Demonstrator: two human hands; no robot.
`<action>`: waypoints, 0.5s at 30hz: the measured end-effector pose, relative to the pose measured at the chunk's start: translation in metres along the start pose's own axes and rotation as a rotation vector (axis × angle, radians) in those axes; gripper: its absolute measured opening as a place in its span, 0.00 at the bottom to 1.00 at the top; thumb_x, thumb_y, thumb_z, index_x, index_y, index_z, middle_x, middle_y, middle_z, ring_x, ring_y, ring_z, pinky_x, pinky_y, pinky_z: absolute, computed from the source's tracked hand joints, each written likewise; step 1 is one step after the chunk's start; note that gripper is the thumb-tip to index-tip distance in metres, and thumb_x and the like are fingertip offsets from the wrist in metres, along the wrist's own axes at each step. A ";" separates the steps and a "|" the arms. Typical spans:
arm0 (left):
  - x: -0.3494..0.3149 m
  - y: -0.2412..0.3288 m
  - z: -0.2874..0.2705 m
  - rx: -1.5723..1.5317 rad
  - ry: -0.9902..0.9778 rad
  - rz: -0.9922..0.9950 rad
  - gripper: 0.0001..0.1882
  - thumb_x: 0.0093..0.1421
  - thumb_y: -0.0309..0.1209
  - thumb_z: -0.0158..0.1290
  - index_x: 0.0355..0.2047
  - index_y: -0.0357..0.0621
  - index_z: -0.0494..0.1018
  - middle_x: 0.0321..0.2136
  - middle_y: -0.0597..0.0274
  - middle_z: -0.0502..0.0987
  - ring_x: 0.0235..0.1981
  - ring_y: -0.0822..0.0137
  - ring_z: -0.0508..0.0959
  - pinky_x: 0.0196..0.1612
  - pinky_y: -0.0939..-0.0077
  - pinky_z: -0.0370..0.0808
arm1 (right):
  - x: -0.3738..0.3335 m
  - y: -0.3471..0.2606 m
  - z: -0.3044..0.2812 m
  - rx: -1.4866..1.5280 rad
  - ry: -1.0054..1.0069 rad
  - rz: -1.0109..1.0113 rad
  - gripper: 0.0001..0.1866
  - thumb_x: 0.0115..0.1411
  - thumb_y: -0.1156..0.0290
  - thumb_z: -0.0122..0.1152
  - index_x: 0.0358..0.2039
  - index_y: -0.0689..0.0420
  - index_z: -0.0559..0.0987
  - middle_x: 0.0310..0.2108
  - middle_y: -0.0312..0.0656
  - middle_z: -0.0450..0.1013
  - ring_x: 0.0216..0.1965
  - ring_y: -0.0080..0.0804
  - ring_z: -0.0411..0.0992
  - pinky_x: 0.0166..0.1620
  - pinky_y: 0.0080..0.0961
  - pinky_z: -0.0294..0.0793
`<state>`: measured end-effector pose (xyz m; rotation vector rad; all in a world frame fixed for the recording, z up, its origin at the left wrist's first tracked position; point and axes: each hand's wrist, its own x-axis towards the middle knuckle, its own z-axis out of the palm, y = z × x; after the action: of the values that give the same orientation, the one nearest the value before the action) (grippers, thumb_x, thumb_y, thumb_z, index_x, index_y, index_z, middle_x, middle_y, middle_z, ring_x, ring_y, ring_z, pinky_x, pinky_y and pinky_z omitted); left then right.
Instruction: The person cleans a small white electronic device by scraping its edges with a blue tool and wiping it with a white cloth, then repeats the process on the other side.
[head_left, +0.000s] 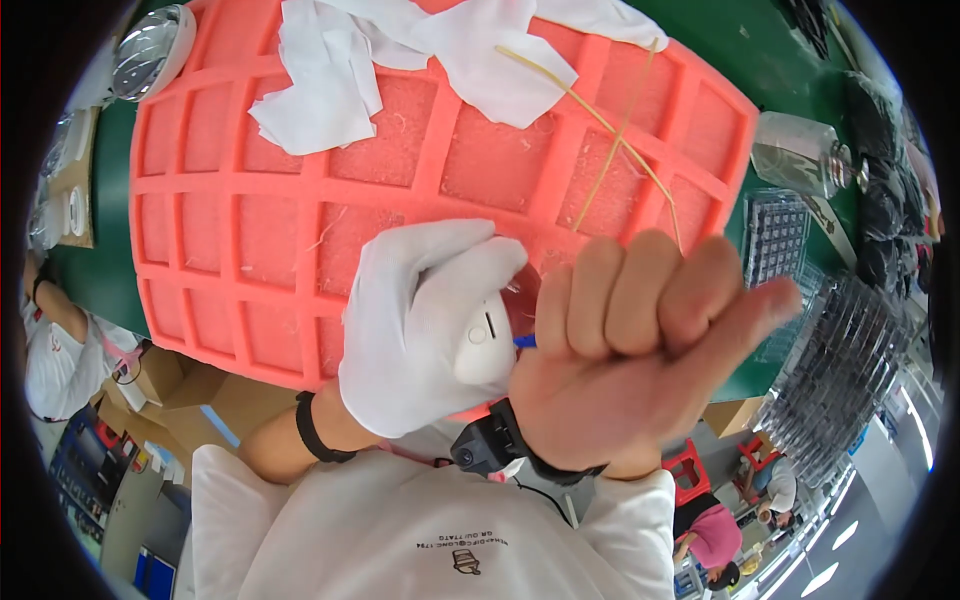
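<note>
My left hand [400, 330] wears a white glove and is closed round a smooth, rounded white device [484, 340] with a small round button and a dark slot. Beside it my right hand [640, 360], bare, is raised and curled into a fist with the thumb stretched out to the right. What the curled fingers hold, if anything, is hidden. A shiny reddish piece [522, 298] and a bit of blue [525, 341] show between the two hands; their kind I cannot make out. Below both lies a pink foam tray [428, 190] with square pockets.
White cloth pieces [330, 85] and crossed thin yellow strips [615, 140] lie on the foam. A clear jar [800, 155] and stacked clear plastic trays [835, 370] stand right, on and beside the green table [690, 25]. A round silvery, white-rimmed part [150, 55] sits at far left. People work nearby.
</note>
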<state>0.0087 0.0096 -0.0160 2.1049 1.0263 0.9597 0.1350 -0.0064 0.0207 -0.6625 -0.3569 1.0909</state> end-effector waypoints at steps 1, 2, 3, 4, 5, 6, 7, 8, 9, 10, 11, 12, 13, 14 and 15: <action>0.001 0.001 -0.001 -0.003 -0.006 -0.014 0.31 0.36 0.19 0.64 0.47 0.43 0.77 0.43 0.52 0.73 0.37 0.55 0.78 0.38 0.67 0.76 | -0.003 0.003 0.004 0.089 0.093 -0.057 0.28 0.76 0.45 0.32 0.22 0.48 0.54 0.14 0.30 0.47 0.15 0.23 0.40 0.17 0.28 0.41; 0.003 0.003 -0.002 -0.006 -0.014 -0.016 0.29 0.37 0.18 0.63 0.45 0.41 0.77 0.42 0.51 0.74 0.36 0.56 0.78 0.36 0.68 0.75 | -0.005 0.005 0.006 0.175 0.186 -0.116 0.28 0.76 0.44 0.32 0.22 0.48 0.54 0.14 0.31 0.47 0.15 0.23 0.40 0.17 0.28 0.41; 0.004 0.003 -0.003 -0.010 -0.022 -0.018 0.26 0.38 0.16 0.61 0.43 0.40 0.78 0.42 0.51 0.74 0.36 0.57 0.77 0.34 0.68 0.75 | -0.006 0.005 0.005 0.110 0.141 -0.138 0.29 0.75 0.41 0.29 0.22 0.49 0.54 0.14 0.32 0.50 0.15 0.24 0.42 0.16 0.27 0.43; 0.005 0.002 -0.001 -0.012 -0.027 -0.034 0.26 0.38 0.16 0.61 0.43 0.40 0.78 0.42 0.51 0.74 0.36 0.57 0.77 0.34 0.68 0.75 | -0.007 0.006 0.005 0.106 0.150 -0.125 0.29 0.75 0.41 0.29 0.22 0.49 0.54 0.14 0.32 0.50 0.15 0.24 0.42 0.16 0.27 0.43; 0.005 0.001 0.001 -0.007 -0.003 -0.025 0.25 0.38 0.15 0.60 0.41 0.40 0.78 0.41 0.51 0.73 0.34 0.57 0.77 0.32 0.69 0.74 | -0.007 0.005 0.004 0.096 0.163 -0.094 0.29 0.75 0.42 0.29 0.22 0.49 0.54 0.14 0.31 0.49 0.14 0.23 0.42 0.16 0.27 0.43; 0.005 0.000 0.002 -0.002 0.021 -0.014 0.23 0.37 0.14 0.59 0.39 0.39 0.78 0.40 0.51 0.73 0.32 0.57 0.77 0.30 0.69 0.73 | -0.005 0.005 0.005 0.087 0.175 -0.065 0.29 0.76 0.42 0.29 0.22 0.49 0.54 0.14 0.31 0.49 0.14 0.23 0.42 0.16 0.26 0.42; 0.004 -0.002 0.002 0.003 0.017 -0.030 0.23 0.37 0.14 0.59 0.39 0.39 0.78 0.40 0.51 0.73 0.32 0.57 0.77 0.30 0.69 0.73 | -0.004 0.005 0.005 0.083 0.186 -0.031 0.29 0.76 0.43 0.28 0.22 0.49 0.54 0.14 0.31 0.49 0.14 0.22 0.41 0.16 0.26 0.42; 0.004 -0.005 0.001 -0.010 0.010 -0.001 0.24 0.37 0.13 0.58 0.39 0.39 0.78 0.40 0.51 0.73 0.30 0.58 0.76 0.28 0.69 0.72 | -0.002 0.005 0.005 0.081 0.196 0.001 0.29 0.76 0.43 0.28 0.22 0.48 0.54 0.14 0.30 0.48 0.14 0.22 0.41 0.15 0.25 0.42; 0.004 -0.005 -0.001 -0.021 0.003 0.030 0.24 0.37 0.12 0.57 0.39 0.38 0.78 0.40 0.51 0.72 0.29 0.58 0.75 0.25 0.70 0.71 | 0.000 0.004 0.005 0.080 0.204 0.032 0.29 0.76 0.44 0.28 0.22 0.48 0.54 0.14 0.30 0.48 0.14 0.22 0.40 0.15 0.25 0.41; 0.005 -0.005 0.000 -0.026 0.002 0.028 0.24 0.37 0.12 0.57 0.39 0.38 0.78 0.40 0.51 0.72 0.29 0.58 0.75 0.25 0.70 0.71 | 0.002 0.003 0.004 0.071 0.209 0.050 0.28 0.76 0.44 0.28 0.22 0.48 0.53 0.13 0.30 0.48 0.14 0.21 0.40 0.15 0.24 0.41; 0.006 -0.003 0.000 -0.047 -0.019 -0.001 0.25 0.36 0.11 0.57 0.39 0.38 0.78 0.39 0.51 0.72 0.28 0.58 0.75 0.25 0.70 0.70 | 0.006 0.002 0.003 0.064 0.214 0.068 0.28 0.76 0.45 0.28 0.21 0.48 0.53 0.13 0.29 0.47 0.13 0.21 0.39 0.15 0.24 0.41; 0.007 -0.001 0.000 -0.068 -0.039 -0.029 0.25 0.35 0.11 0.56 0.39 0.38 0.78 0.39 0.51 0.72 0.27 0.57 0.75 0.24 0.70 0.70 | 0.007 0.001 0.003 0.058 0.216 0.084 0.28 0.77 0.45 0.28 0.21 0.48 0.53 0.13 0.29 0.47 0.13 0.20 0.39 0.15 0.23 0.40; 0.007 -0.001 0.001 -0.067 -0.035 -0.020 0.25 0.35 0.11 0.56 0.39 0.38 0.78 0.39 0.51 0.72 0.27 0.57 0.75 0.24 0.70 0.70 | 0.009 0.002 0.001 0.056 0.213 0.096 0.28 0.77 0.45 0.28 0.21 0.48 0.53 0.13 0.29 0.47 0.13 0.20 0.39 0.14 0.22 0.40; 0.006 -0.002 0.004 -0.065 -0.001 -0.019 0.25 0.36 0.11 0.57 0.39 0.38 0.78 0.39 0.51 0.72 0.27 0.58 0.75 0.24 0.70 0.70 | 0.011 0.002 0.000 0.053 0.209 0.107 0.28 0.77 0.46 0.28 0.21 0.48 0.53 0.13 0.28 0.46 0.13 0.20 0.38 0.14 0.22 0.40; 0.005 -0.003 0.005 -0.063 0.034 -0.018 0.25 0.36 0.11 0.57 0.39 0.38 0.78 0.39 0.51 0.72 0.28 0.58 0.75 0.25 0.70 0.70 | 0.014 0.003 0.000 0.051 0.205 0.118 0.28 0.77 0.46 0.28 0.21 0.48 0.52 0.13 0.28 0.46 0.13 0.19 0.38 0.14 0.21 0.39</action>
<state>0.0142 0.0146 -0.0193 2.0314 1.0170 1.0093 0.1388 0.0072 0.0181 -0.7498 -0.1142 1.1293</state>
